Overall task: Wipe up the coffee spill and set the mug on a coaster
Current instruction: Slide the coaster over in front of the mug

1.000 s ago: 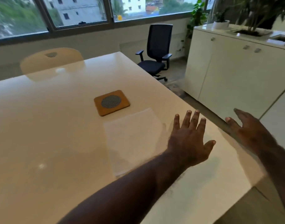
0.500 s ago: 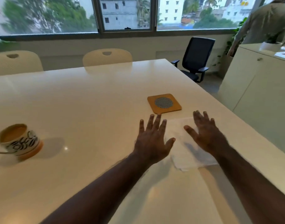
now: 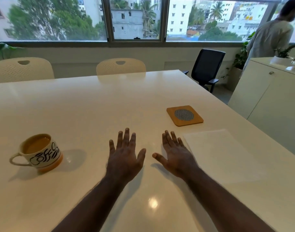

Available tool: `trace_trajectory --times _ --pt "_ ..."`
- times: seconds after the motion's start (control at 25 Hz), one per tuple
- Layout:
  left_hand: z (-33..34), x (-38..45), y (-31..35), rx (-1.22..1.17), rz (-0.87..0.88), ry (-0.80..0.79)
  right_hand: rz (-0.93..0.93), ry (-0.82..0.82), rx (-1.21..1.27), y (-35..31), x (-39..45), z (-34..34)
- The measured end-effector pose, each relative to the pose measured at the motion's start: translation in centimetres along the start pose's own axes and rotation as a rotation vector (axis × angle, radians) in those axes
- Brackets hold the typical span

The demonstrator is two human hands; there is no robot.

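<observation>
A cream mug (image 3: 40, 152) with black lettering and an orange base stands on the white table (image 3: 93, 106) at the left, full of milky coffee. A square wooden coaster (image 3: 184, 115) with a grey round centre lies at the right. Just in front of it lies a flat white cloth (image 3: 215, 151). My left hand (image 3: 125, 156) and my right hand (image 3: 174, 156) hover side by side over the table's middle, palms down, fingers spread, holding nothing. The right hand is just left of the cloth. I cannot make out a spill on the table.
Two cream chairs (image 3: 120, 66) stand at the table's far edge. A black office chair (image 3: 206, 67) and white cabinets (image 3: 267, 91) are at the right. A person (image 3: 270, 37) stands by the cabinets near potted plants.
The view has swung left, bringing the mug into sight. Both hands have moved left off the cloth, now over bare table.
</observation>
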State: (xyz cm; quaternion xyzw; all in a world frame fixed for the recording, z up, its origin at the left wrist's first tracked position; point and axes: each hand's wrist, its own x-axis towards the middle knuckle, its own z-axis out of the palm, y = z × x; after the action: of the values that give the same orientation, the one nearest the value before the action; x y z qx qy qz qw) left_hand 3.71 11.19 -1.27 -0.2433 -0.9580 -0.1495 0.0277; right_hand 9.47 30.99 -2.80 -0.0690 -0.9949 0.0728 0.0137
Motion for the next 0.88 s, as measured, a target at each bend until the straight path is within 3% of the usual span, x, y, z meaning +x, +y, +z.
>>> trace_trajectory --times 0.28,0.68,0.88 --pt "1.4 3.0 2.2 -0.059 -0.028 -0.06 0.011 0.016 0.031 3.4 2.5 -0.6" --pt "5.7 12.3 10.2 -0.034 0.044 -0.158 0.24 0.135 0.005 16.0 9.0 -2.4" --pt "7.6 15.3 14.6 -0.066 0.015 -0.164 0.311 0.183 -0.003 19.0 11.1 -3.3"
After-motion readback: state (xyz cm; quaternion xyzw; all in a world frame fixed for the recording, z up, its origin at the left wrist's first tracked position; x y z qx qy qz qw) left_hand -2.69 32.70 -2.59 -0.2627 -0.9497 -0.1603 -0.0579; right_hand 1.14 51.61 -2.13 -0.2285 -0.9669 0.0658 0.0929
